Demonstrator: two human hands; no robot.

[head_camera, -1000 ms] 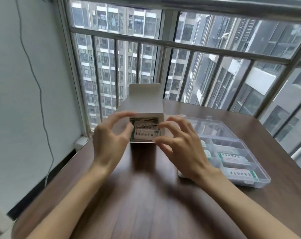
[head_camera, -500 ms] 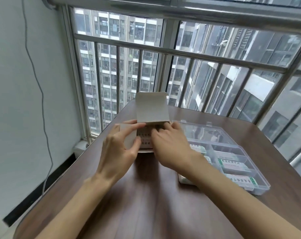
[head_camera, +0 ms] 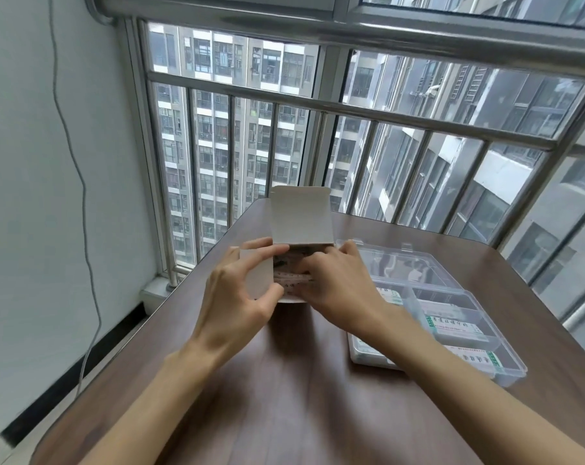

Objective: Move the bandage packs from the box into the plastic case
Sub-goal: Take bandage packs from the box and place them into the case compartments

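Two hands at the box (head_camera: 299, 219) (lid flap up), mid-table | left hand (head_camera: 237, 297) pinches its left side flap | right hand (head_camera: 338, 286) curls fingers on bandage packs (head_camera: 293, 278) in the opening | plastic case (head_camera: 452, 317) right, open, more packs in near compartments

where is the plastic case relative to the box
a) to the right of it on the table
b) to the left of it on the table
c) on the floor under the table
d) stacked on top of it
a: the case lies flat on the table, to the right of the box, partly behind the right hand.
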